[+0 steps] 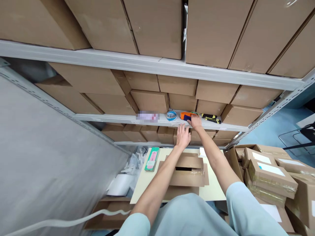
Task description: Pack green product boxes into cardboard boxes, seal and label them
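My right hand (196, 122) reaches up to the middle shelf (110, 118) and closes on the orange and blue tape dispenser (185, 115) lying there. My left hand (183, 136) hangs just below the shelf edge with its fingers stretched upward and apart, holding nothing. Below both arms a brown cardboard box (188, 172) with its flaps partly shut sits on a pale board (142, 185). A blue roll of tape (171, 115) lies left of the dispenser, and a black and yellow tool (210, 118) lies right of it.
Large cardboard boxes (152, 26) fill the shelves above and behind. A green and pink packet (152, 158) lies on the board. Stacked labelled parcels (269, 173) stand at the right. White bags (134, 164) and an open carton (108, 209) lie at the lower left.
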Demonstrator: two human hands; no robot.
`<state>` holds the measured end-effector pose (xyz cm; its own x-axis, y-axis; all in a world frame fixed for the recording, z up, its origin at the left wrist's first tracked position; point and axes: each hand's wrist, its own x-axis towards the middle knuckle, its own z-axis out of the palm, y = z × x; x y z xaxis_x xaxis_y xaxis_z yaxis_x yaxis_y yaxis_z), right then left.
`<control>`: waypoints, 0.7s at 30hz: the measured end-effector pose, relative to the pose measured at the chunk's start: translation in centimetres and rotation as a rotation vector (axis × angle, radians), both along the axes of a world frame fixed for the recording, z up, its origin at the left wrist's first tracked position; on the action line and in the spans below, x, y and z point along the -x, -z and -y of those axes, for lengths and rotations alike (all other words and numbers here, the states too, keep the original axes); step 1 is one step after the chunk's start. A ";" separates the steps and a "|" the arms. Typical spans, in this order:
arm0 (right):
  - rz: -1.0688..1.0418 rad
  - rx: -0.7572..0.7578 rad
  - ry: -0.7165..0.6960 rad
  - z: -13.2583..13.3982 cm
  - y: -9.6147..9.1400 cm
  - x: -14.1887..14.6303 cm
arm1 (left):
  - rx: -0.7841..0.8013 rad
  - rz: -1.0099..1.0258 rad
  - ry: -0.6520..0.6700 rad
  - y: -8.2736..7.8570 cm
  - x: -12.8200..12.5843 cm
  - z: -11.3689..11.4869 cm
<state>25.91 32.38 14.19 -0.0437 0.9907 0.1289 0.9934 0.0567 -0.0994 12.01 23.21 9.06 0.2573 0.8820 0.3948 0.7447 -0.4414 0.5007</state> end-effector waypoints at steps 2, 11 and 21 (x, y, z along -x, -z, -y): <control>0.004 0.018 -0.019 0.6 -0.5 -0.4 | 0.014 0.018 -0.003 -0.6 0.1 0.4; -0.189 -0.104 -0.103 19.0 7.3 -0.9 | 0.037 0.300 -0.037 -0.2 6.5 8.6; -0.386 -0.202 -0.138 36.6 9.6 3.2 | 0.353 0.550 -0.125 4.2 10.4 22.0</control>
<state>22.68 -4.23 4.57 -0.0841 0.9324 0.3515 0.8677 0.2419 -0.4343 1.58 1.16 4.89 -0.0118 0.9926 0.1213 0.3743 -0.1081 0.9210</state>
